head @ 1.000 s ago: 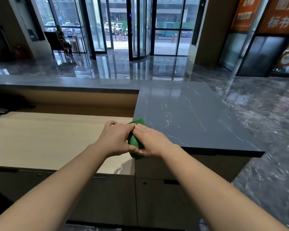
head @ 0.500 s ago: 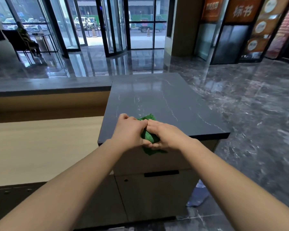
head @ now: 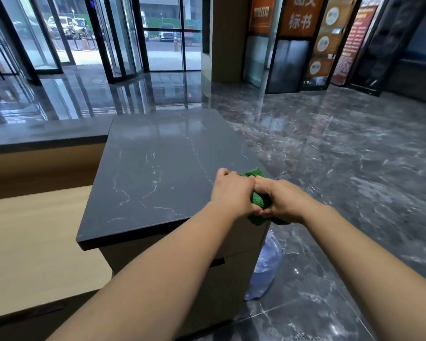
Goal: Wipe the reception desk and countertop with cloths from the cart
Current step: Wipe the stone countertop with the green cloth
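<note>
A bunched green cloth (head: 258,202) is clamped between both of my hands at the near right corner of the dark marble-look countertop (head: 158,168). My left hand (head: 231,193) grips the cloth's left side, knuckles up. My right hand (head: 280,200) grips its right side, and the two thumbs nearly touch. Part of the cloth sticks out beyond the fingers on the counter, and part hangs past the counter's right edge. The lower light wooden desk surface (head: 30,247) lies to the left of the countertop.
A blue-white plastic bag (head: 266,267) sits on the glossy dark floor against the counter's right side. A long dark ledge (head: 44,136) runs left from the countertop. Glass doors (head: 123,38) and orange sign panels (head: 303,35) stand beyond.
Both hands have carried the green cloth rightward along the countertop's near edge, from its left corner to its right corner. My view has swung right with them.
</note>
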A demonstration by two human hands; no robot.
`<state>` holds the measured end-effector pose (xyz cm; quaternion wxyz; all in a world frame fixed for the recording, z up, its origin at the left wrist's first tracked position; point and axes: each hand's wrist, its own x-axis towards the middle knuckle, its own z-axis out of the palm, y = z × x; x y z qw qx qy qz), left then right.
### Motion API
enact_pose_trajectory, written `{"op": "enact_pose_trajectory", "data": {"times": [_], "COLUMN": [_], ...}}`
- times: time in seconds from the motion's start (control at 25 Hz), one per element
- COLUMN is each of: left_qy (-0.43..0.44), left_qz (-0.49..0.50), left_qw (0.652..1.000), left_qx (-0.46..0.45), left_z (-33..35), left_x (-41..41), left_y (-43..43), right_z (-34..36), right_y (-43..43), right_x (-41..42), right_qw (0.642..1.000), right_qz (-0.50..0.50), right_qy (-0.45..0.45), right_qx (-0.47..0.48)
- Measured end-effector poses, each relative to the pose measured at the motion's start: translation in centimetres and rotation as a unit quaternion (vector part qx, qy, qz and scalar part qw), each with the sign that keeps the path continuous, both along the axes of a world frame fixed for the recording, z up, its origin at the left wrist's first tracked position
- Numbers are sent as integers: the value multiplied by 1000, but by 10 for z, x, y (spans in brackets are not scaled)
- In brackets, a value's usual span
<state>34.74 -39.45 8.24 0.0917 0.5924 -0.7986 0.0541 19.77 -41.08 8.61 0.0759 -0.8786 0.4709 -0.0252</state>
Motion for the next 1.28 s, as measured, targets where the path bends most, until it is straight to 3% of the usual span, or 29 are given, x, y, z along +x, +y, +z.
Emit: {"op": "enact_pose_trajectory", "data": {"times": [0.52,1.12,1.2,1.24,1.28], "left_qy": [3,20,79,170,303], "left_qz": [-48,-6,-2,16,52], "left_qw": [998,999,993,978,940], "left_qx": [34,46,84,117,150], "left_z": [9,11,13,11,8], "left_x": [38,246,268,279,290], "left_y": [12,118,134,142,150], "right_z": [7,2,2,3,3], "right_y": [23,111,121,126,131], "right_x": [42,251,271,280,287], "right_qw": [997,999,1000,1000,1000], "right_qz": [-74,-30,-24,-20,-19], "right_qy": [30,6,9,15,19], "right_qx": [13,14,11,9,7]}}
